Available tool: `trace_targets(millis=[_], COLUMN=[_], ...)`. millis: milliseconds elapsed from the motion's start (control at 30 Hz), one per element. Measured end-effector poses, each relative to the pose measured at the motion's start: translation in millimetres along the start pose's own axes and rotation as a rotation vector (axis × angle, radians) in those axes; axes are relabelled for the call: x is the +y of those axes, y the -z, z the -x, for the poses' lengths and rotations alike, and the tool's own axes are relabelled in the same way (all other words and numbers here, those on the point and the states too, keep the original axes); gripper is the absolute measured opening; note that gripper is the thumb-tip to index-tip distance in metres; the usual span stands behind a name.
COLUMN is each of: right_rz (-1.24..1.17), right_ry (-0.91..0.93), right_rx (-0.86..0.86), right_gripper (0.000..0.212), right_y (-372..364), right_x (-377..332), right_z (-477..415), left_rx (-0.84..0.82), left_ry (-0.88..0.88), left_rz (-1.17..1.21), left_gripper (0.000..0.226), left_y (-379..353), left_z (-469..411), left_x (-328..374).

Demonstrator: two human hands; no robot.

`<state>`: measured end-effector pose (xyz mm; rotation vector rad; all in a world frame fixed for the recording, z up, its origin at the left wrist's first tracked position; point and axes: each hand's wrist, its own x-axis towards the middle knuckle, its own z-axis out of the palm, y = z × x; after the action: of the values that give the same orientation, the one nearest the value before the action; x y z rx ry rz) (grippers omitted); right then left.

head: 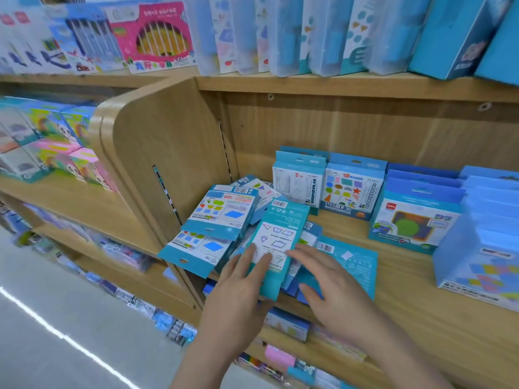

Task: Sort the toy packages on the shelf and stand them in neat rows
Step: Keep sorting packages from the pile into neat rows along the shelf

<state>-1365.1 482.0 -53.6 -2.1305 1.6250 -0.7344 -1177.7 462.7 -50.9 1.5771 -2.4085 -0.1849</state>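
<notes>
A jumbled heap of teal toy packages lies at the left end of the wooden shelf (415,301). Two of them, one shape-card package (224,210) and another (196,248), lean over the shelf's front edge. My left hand (241,290) holds a narrow teal package (280,237) printed with outlined shapes, tilted above the heap, fingers on its face. My right hand (334,284) is spread, its fingertip at that package's right edge, hovering over a flat teal package (354,262). Further back stand two upright packages: a white-and-teal one (297,183) and a coloured-shapes one (352,189).
A curved wooden side panel (168,153) closes the shelf on the left. Rows of blue boxes (412,220) and stacked blue packs (483,248) fill the right. Clear boxes stand on the shelf above (309,82). More goods sit on lower shelves, with an aisle floor at bottom left.
</notes>
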Motion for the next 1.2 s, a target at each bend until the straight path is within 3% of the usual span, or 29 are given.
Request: trace_targets(millis=[67,167,267,333,433,500,633,800,1000,1200], right_rz=[0.054,0.027,-0.148,-0.269,-0.565,-0.792,-0.943,-0.981,-0.99,-0.669], right_ry=[0.037,0.107,0.151,0.16,0.023,-0.091,-0.215,-0.297,-0.362,-0.375], right_rx=[-0.02,0.077,0.277,0.371,0.468,0.522,0.528,0.509,0.516,0.482], right_gripper=[0.061,0.054,0.04,0.03,0.021,0.014,0.017,0.018,0.016,0.019], right_y=[-4.0,-4.2,12.4,31.4,59.5,72.0,85.4,90.0,102.9,126.7], right_x=[-1.6,-7.1,-15.3,-28.3,-49.4,-56.3,-56.6,-51.5,-45.3,-20.6], right_z=[-3.4,-12.0,-18.4,-19.6,-21.4,-22.7,-19.1,-7.9,11.9,51.6], left_rx=[0.056,0.296,0.533,0.586,0.407,0.281,0.125,0.061,-0.016,-0.06], left_ry=[-0.093,-0.204,-0.129,-0.037,0.066,0.058,0.081,0.065,0.018,-0.04], left_rz=[0.001,0.111,0.324,0.612,1.007,1.008,1.121,1.161,1.199,1.212], left_gripper=[0.071,0.043,0.015,0.019,0.037,0.041,0.036,0.02,0.022,0.028], left_y=[3.7,10.4,36.9,61.0,78.3,73.7,61.4,60.8,52.9,29.3], left_z=[-3.1,-6.1,-9.0,-12.2,-21.3,-24.5,-20.6,-18.4,-18.2,-20.2], left_x=[-4.2,-9.0,0.8,13.2,21.5,24.4,35.7,47.0,65.4,101.4])
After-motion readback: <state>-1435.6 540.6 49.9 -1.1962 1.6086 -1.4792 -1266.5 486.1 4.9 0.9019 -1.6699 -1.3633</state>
